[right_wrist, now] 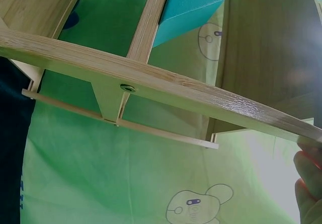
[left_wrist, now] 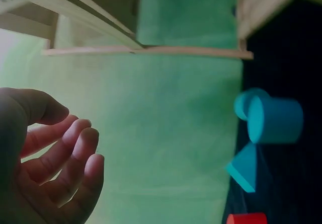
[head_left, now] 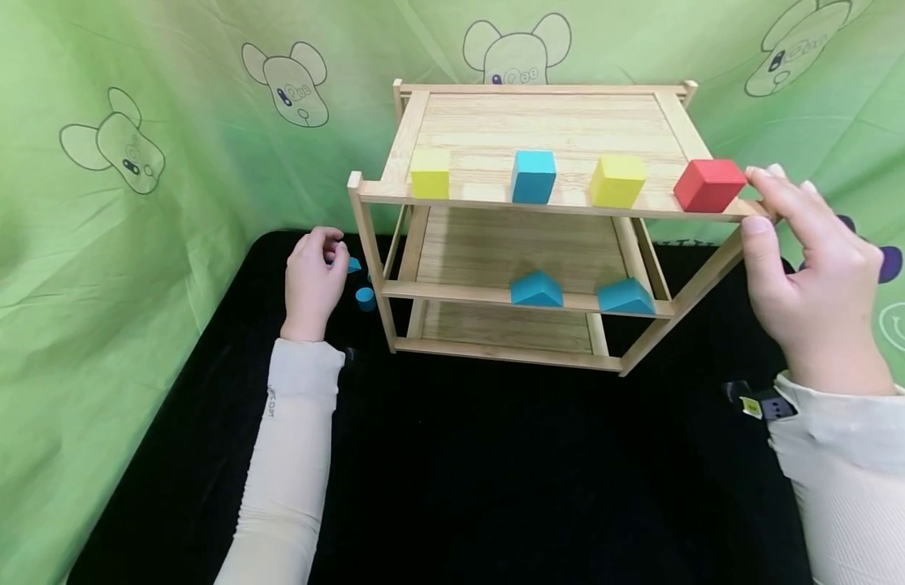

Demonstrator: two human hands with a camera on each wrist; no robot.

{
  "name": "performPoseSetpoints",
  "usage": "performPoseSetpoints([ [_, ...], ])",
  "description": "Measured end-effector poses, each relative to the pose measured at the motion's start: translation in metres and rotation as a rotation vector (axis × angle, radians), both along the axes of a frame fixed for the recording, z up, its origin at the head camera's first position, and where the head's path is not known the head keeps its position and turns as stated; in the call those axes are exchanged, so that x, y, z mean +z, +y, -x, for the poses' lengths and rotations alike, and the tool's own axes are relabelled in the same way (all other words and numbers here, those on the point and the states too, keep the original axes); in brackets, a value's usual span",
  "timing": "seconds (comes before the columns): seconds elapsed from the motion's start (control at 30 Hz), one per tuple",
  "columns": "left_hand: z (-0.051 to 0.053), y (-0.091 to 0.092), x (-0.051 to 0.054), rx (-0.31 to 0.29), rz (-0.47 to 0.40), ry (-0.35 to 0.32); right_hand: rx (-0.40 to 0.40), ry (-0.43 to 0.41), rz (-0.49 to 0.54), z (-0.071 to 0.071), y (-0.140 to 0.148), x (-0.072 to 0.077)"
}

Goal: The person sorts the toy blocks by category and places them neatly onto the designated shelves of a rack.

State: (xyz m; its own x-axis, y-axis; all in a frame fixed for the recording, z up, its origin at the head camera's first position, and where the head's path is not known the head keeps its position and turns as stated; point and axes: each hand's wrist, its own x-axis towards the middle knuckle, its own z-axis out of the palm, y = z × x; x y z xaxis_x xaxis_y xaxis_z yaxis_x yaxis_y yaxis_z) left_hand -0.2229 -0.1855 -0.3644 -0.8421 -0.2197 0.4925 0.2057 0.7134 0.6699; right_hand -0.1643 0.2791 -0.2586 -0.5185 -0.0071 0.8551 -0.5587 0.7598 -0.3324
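Observation:
A wooden three-tier shelf [head_left: 540, 122] stands on black cloth. My right hand [head_left: 821, 272] holds its top front right corner, thumb in front and fingers by the red block [head_left: 708, 185]. Along the top front edge are also a yellow block [head_left: 430, 175], a blue block [head_left: 534, 176] and a second yellow block [head_left: 617, 181]. Two blue triangular blocks [head_left: 536, 288] sit on the middle tier's front rail. Left of the shelf, my left hand [head_left: 315, 280] is loosely curled with nothing in it, as the left wrist view shows. Blue cylinders [left_wrist: 276, 120] lie nearby.
Also on the cloth by the left hand are a blue triangular block [left_wrist: 244, 168] and a red piece [left_wrist: 246, 219], partly cut off by the frame. Green curtain [head_left: 189, 203] with printed mouse heads hangs behind and to the sides. Black cloth [head_left: 496, 471] spreads in front of the shelf.

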Motion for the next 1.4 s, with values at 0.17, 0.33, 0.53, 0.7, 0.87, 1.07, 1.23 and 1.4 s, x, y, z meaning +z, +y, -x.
performPoseSetpoints([
  [0.17, 0.015, -0.007, -0.004, -0.038, 0.066, -0.109, 0.013, 0.005, -0.011, -0.001, 0.001, 0.001],
  [0.33, 0.024, -0.016, -0.003, -0.095, 0.125, -0.243, 0.024, 0.013, -0.011, -0.001, 0.001, 0.001],
  [0.53, 0.038, -0.027, -0.001, -0.154, 0.241, -0.402, 0.02, 0.024, -0.015, -0.002, 0.001, 0.002],
  [0.7, 0.049, -0.034, -0.005, -0.202, 0.345, -0.511, 0.03, 0.026, -0.01, -0.001, 0.001, 0.002],
  [0.87, 0.057, -0.038, -0.013, -0.211, 0.416, -0.568, 0.034, 0.027, -0.01, -0.001, 0.001, 0.002],
  [1.07, 0.063, -0.036, -0.022, -0.195, 0.481, -0.64, 0.028, 0.019, -0.022, -0.004, 0.0, 0.005],
  [1.23, 0.068, -0.035, -0.027, -0.181, 0.49, -0.655, 0.031, 0.013, -0.018, -0.006, -0.003, 0.006],
  [1.4, 0.073, -0.034, -0.03, -0.171, 0.413, -0.693, 0.024, 0.018, -0.029, -0.006, 0.0, 0.006],
])
